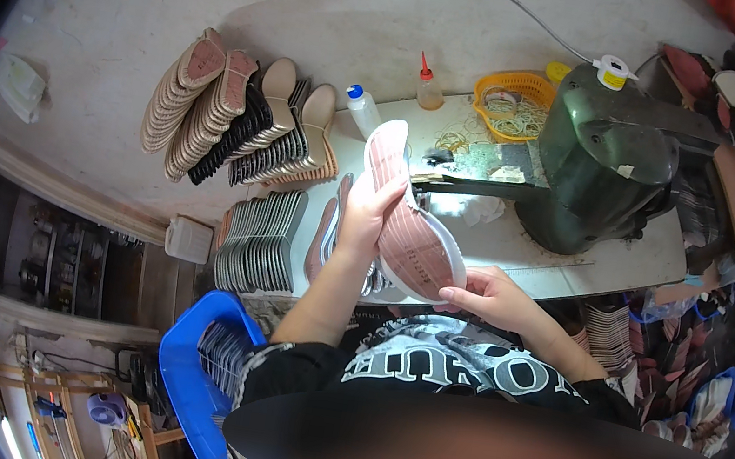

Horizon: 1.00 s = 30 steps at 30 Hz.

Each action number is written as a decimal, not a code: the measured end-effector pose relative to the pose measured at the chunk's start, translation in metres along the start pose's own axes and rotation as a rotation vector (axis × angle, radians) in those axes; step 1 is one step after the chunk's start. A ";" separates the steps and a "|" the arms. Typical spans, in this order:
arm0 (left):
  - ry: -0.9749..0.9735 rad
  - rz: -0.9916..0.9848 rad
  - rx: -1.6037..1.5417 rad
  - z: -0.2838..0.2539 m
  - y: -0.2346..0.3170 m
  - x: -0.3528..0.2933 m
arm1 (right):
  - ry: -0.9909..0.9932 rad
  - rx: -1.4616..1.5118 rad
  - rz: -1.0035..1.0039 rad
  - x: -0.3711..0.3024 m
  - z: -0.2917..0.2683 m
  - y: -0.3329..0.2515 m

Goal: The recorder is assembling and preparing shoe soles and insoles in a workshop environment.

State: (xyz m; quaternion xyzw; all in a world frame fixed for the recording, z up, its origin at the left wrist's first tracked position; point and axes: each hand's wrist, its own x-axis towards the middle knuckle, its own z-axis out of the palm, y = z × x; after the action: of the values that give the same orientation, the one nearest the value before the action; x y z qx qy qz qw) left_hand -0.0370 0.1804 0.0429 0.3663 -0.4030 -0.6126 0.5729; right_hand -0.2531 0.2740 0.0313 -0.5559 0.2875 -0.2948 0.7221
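A shoe sole (406,225) with a white rim and a ribbed pinkish-brown face is held up in front of me over the white work table (571,249). My left hand (369,216) grips its left edge near the middle, fingers wrapped over the rim. My right hand (485,295) pinches the lower end of the sole from the right. The sole's upper end points toward the arm of a dark green sewing machine (607,165).
Rows of stacked soles (233,117) lean at the table's left, with a grey stack (258,238) below. Two glue bottles (364,109) and a yellow basket of rubber bands (512,104) stand at the back. A blue crate (193,365) sits at lower left. More soles lie at right.
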 end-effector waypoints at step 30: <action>-0.365 0.248 0.177 -0.019 0.008 0.070 | 0.076 -0.523 -0.096 0.035 -0.025 -0.021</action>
State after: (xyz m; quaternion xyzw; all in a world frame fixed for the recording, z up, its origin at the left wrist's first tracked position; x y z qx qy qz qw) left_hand -0.0221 0.1094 0.0431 0.2460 -0.5939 -0.5556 0.5272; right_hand -0.2508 0.2280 0.0433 -0.7250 0.3540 -0.2652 0.5279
